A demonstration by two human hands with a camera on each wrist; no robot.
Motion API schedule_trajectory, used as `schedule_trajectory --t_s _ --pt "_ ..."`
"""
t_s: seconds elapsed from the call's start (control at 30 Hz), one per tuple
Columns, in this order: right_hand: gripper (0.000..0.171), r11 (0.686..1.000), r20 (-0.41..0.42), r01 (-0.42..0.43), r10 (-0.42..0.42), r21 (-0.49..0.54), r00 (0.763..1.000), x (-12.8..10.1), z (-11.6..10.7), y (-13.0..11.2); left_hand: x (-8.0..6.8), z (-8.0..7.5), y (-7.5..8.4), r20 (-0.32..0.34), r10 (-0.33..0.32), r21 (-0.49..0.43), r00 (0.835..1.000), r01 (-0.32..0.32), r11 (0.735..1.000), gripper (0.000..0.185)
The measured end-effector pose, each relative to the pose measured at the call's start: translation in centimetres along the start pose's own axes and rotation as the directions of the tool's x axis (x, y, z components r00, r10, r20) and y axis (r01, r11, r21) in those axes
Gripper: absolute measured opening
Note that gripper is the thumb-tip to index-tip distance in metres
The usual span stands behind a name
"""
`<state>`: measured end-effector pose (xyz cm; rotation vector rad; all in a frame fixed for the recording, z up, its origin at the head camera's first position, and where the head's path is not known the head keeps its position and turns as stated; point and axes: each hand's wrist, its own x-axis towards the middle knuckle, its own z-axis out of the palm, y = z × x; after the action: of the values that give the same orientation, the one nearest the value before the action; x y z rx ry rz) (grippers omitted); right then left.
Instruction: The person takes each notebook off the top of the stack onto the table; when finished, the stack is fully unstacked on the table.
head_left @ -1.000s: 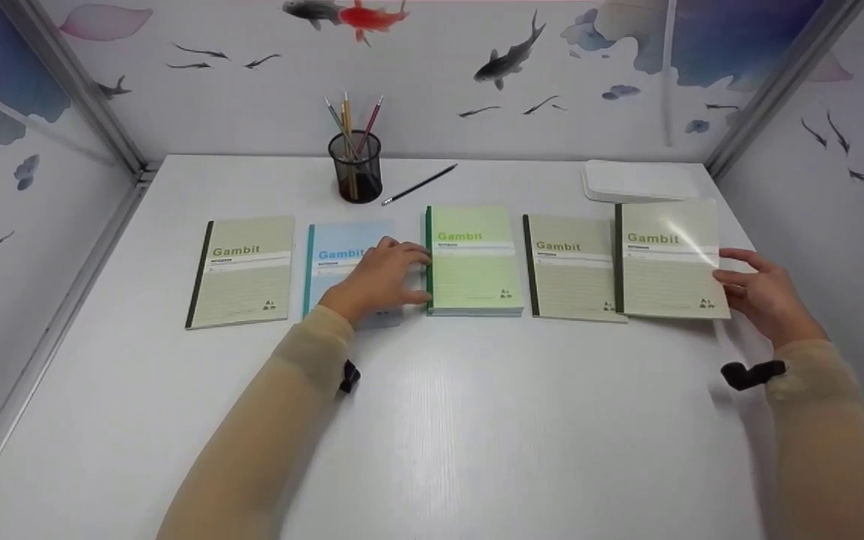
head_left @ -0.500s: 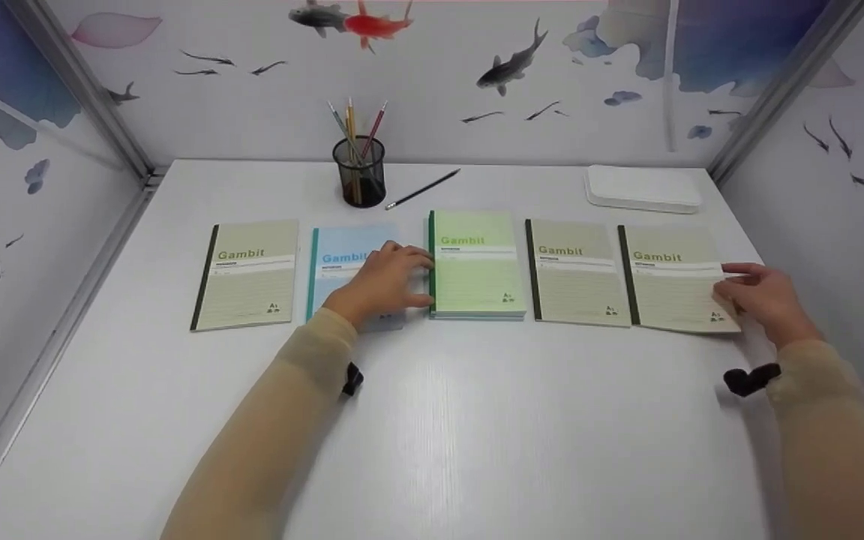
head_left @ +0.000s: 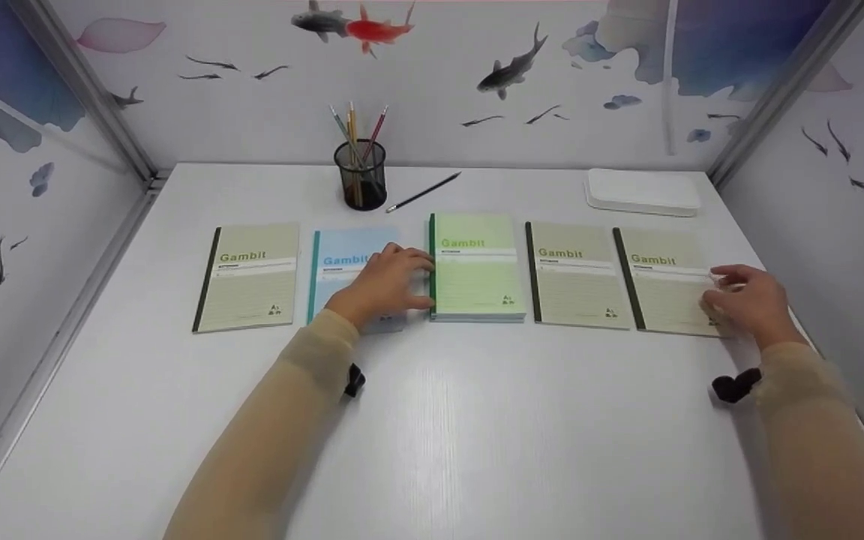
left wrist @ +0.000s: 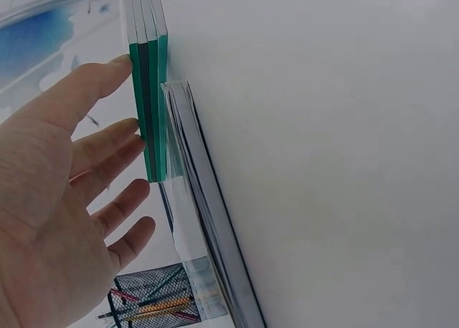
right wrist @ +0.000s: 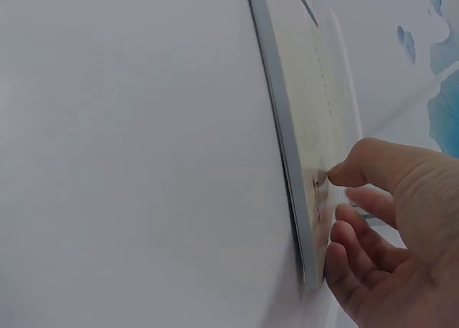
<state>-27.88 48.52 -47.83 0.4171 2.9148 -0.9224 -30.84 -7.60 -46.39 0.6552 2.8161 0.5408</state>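
Observation:
A row of Gambit notebooks lies across the white table. With fingers spread and nearly straight, my left hand (head_left: 387, 279) reaches over a blue notebook (head_left: 334, 247) and touches the spine side of a stack of notebooks (head_left: 477, 285) with a green one on top. Several teal and dark spines (left wrist: 149, 105) show in the left wrist view. At the far right, my right hand (head_left: 754, 300) is over the right edge of a beige notebook (head_left: 661, 300). Its thumb is at the cover, the fingers loosely bent by the edge. That notebook lies flat.
Other beige notebooks lie at the left (head_left: 252, 285) and right of the stack (head_left: 578, 281). Behind the row are a black mesh pencil cup (head_left: 361, 176), a loose black pencil (head_left: 424, 192) and a white flat slab (head_left: 642, 191). Patterned panels (head_left: 432, 75) enclose the table.
The rightmost beige notebook came down from its raised, overlapping position to lie flat beside its neighbour. My right hand let go of it and shifted slightly left. The left hand stayed at the stack.

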Motion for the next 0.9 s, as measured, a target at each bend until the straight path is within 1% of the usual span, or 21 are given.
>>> schedule_trajectory --t_s 0.1,0.2,0.3,0.4,0.57,0.67,0.77,0.9 --pt "0.062 1.000 -0.048 0.022 -0.021 0.013 0.999 0.0 0.5 -0.9 0.1 0.1 -0.1 -0.013 0.009 0.005 1.000 -0.009 1.000 0.064" --pt "0.057 0.997 -0.051 0.056 -0.053 0.047 0.997 -0.1 1.4 -2.5 0.1 0.1 -0.1 -0.014 -0.001 0.001 1.000 0.001 1.000 0.064" --pt "0.050 0.991 -0.010 0.094 -0.094 0.092 0.996 -0.5 2.8 -4.5 0.1 0.1 0.0 -0.006 -0.011 -0.013 1.000 0.011 1.000 0.065" --pt "0.046 0.979 0.033 0.142 -0.148 0.143 0.988 -1.1 4.4 -6.8 0.1 0.1 0.0 -0.005 -0.013 -0.021 1.000 0.013 1.000 0.064" --pt "0.042 0.950 0.091 0.207 -0.234 0.235 0.968 -1.9 7.0 -10.5 0.1 0.3 0.0 -0.008 -0.022 -0.016 1.000 0.022 1.000 0.063" --pt "0.039 0.935 0.121 0.234 -0.273 0.267 0.954 -2.1 8.5 -12.7 0.1 0.3 0.0 -0.003 -0.023 -0.010 1.000 0.023 1.000 0.064" --pt "0.038 0.921 0.148 0.251 -0.305 0.297 0.941 -2.2 9.7 -14.7 0.1 0.3 -0.1 0.003 -0.025 -0.005 1.000 0.025 1.000 0.064" --pt "0.037 0.908 0.180 0.243 -0.317 0.341 0.931 -1.9 11.2 -16.7 0.1 0.2 -0.1 0.002 -0.018 0.000 1.000 0.018 1.000 0.063"
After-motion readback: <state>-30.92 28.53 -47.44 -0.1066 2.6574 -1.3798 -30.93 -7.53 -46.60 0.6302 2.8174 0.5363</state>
